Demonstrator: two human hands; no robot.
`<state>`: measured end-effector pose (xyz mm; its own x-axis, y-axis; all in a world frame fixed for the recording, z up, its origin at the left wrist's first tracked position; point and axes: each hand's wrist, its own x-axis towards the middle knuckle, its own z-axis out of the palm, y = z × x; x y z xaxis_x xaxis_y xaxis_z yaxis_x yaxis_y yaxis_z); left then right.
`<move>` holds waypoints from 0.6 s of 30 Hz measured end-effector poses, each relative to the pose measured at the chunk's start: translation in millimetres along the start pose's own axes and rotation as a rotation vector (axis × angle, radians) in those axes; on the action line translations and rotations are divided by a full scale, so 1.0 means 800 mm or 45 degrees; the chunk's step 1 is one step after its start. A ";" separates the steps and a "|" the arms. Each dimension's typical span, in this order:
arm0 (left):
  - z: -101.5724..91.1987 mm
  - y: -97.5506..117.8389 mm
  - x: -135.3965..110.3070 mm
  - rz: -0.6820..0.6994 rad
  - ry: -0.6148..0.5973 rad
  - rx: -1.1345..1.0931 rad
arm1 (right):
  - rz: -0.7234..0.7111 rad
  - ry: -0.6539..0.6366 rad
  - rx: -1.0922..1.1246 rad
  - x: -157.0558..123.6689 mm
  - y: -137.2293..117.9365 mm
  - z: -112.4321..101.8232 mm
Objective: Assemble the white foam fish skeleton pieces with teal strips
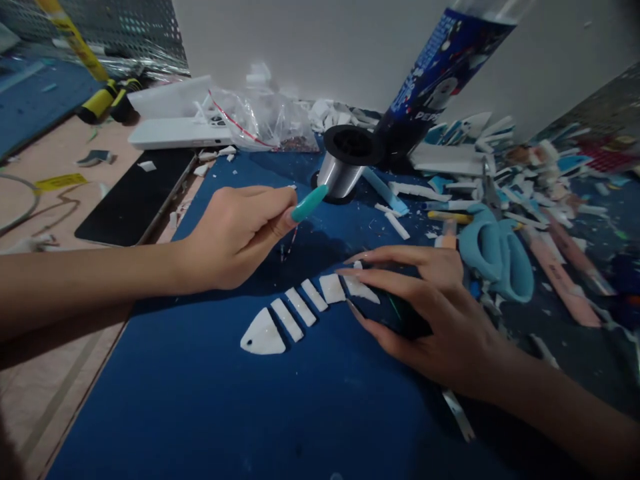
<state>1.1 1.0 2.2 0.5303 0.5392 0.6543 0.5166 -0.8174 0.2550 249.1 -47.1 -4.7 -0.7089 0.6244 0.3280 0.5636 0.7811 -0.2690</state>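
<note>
White flat pieces make up a fish shape on the blue mat. A rounded head piece with a small hole lies at the left, then several narrow strips, a squarish piece and a tail piece. My right hand has its fingers apart, with the fingertips at the tail end. Above the strips, my left hand is closed, its long teal thumbnail pointing right. A thin dark strand shows beneath it; whatever its fingers hold is hidden.
A spool of clear line stands behind my hands, beside a Pepsi bottle. Blue-handled scissors and white scraps lie at the right. A black phone and a plastic bag are at the left and back.
</note>
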 end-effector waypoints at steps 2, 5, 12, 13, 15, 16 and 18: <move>0.000 0.000 0.001 0.011 0.006 0.002 | -0.027 -0.027 -0.016 0.000 0.000 0.000; 0.000 -0.001 0.002 0.011 0.000 -0.002 | -0.044 -0.068 -0.018 0.000 0.000 0.000; -0.002 0.000 0.001 -0.042 -0.071 -0.012 | -0.059 -0.021 0.066 -0.002 0.003 0.001; -0.002 0.000 0.001 -0.047 -0.074 -0.016 | -0.062 -0.022 0.068 -0.002 0.004 0.002; -0.002 0.000 0.000 -0.050 -0.067 -0.029 | -0.061 -0.020 0.075 -0.001 0.004 0.003; -0.002 0.000 0.000 -0.050 -0.065 -0.038 | -0.059 -0.020 0.079 -0.001 0.004 0.003; -0.001 -0.001 0.000 -0.045 -0.056 -0.062 | -0.049 -0.034 0.085 0.000 0.004 0.003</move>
<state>0.4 1.2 2.9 0.5417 0.5756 0.6125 0.5028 -0.8059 0.3126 250.1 -44.6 -8.1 -0.7410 0.5928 0.3154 0.5067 0.8018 -0.3167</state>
